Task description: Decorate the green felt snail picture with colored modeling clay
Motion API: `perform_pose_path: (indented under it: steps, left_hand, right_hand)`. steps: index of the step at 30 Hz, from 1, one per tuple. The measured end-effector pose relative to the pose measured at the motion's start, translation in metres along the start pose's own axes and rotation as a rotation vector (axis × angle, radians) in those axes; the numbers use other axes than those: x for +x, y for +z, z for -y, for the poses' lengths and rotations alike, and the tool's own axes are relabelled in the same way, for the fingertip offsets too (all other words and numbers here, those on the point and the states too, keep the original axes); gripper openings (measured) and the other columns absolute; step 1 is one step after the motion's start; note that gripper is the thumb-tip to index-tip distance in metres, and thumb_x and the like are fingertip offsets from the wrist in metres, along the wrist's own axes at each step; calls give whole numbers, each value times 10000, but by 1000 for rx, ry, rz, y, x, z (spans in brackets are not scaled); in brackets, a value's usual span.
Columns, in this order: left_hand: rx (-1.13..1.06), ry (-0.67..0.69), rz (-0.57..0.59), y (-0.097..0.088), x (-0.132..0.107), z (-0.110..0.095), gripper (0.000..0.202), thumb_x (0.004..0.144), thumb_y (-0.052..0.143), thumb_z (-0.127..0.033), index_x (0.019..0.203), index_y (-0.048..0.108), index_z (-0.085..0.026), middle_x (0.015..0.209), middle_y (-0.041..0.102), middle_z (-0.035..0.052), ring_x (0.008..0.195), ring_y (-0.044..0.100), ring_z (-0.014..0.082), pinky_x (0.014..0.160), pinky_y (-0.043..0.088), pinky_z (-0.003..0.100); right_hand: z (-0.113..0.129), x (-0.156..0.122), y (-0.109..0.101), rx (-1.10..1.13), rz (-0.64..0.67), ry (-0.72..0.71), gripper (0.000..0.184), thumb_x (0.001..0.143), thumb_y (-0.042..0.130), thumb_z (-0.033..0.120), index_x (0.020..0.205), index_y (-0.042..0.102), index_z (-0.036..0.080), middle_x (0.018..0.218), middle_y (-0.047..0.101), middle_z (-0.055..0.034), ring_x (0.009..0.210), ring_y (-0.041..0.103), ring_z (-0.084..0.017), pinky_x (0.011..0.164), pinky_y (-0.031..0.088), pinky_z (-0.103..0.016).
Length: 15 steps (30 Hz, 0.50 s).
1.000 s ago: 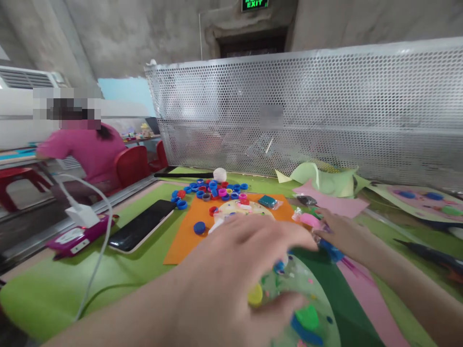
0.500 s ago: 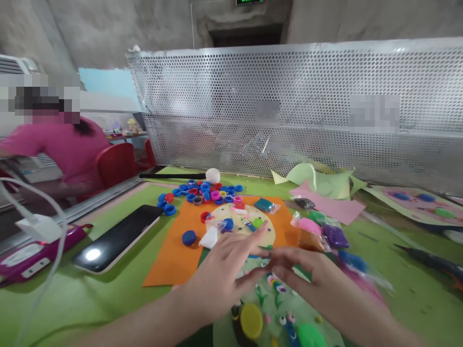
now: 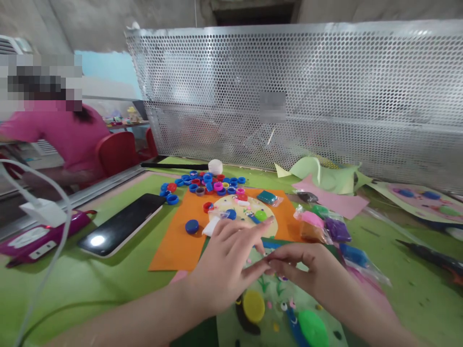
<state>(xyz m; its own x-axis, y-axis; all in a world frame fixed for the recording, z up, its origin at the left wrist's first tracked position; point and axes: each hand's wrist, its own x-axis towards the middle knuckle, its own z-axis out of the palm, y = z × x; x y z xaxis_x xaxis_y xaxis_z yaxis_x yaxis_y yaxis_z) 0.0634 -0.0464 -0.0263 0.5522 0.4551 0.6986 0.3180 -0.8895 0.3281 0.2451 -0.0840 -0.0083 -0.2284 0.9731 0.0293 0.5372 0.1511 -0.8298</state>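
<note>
My left hand (image 3: pixel 226 270) is over the picture sheet, its index finger stretched forward and its thumb apart from it. That thumb meets the fingertips of my right hand (image 3: pixel 313 267), which are pinched together; anything between them is too small or hidden to make out. Below lies a pale green picture sheet (image 3: pixel 267 325) on dark green backing, with modelling-clay figures: a yellow disc (image 3: pixel 253 306), a bright green round piece (image 3: pixel 313 327) and a blue snail-like body (image 3: pixel 294 325) with eyes. Beyond my fingers, a cream round (image 3: pixel 217 202) with clay bits lies on orange paper (image 3: pixel 168 250).
Bottle caps (image 3: pixel 208 180) cluster at the back. To the left lie a phone (image 3: pixel 123 224), a purple power strip (image 3: pixel 43 241) and a white cable. Bagged clay (image 3: pixel 313 224), pink paper (image 3: pixel 334 200) and scissors (image 3: pixel 430 255) are on the right. A perforated metal screen (image 3: pixel 307 86) stands behind; a person in pink sits left.
The camera has tilted down slightly, so the scene shifts up. My right fingertips have closed together against my left thumb. The objects on the table stay where they were.
</note>
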Motion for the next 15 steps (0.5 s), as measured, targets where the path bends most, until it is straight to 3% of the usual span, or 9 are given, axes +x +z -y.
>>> perform_pose_path:
  steps: [4,6,10,15]
  left_hand:
    - [83,-99,166,-8,10,15,457,843,603,-231,1249,394,-221,891,633,13,905,564,204,842,409,402]
    - [103,-184,221,-11,14,27,253,842,588,-200,1086,520,-191,851,631,10,866,588,191,817,440,374]
    - [83,-205,260,-5,13,49,238,857,515,-128,1087,526,-187,909,643,14,899,593,175,824,457,332]
    - [60,-180,266,13,5,57,252,863,442,-96,1090,518,-174,970,647,35,976,556,196,879,416,366]
  right_hand:
    - [-5,2,-11,-183,-130,-14,158,783,521,266,774,678,244,770,704,24,689,638,-149,637,507,-249]
    - [-9,5,-18,-267,-173,-26,154,799,522,285,789,669,242,760,694,22,668,620,-142,615,495,-243]
    - [-22,15,-30,-325,-166,-10,155,804,522,265,825,669,221,792,699,4,663,618,-148,603,491,-260]
    - [-35,30,-33,-339,-84,-38,150,804,543,248,855,683,223,824,706,0,725,639,-152,675,504,-276]
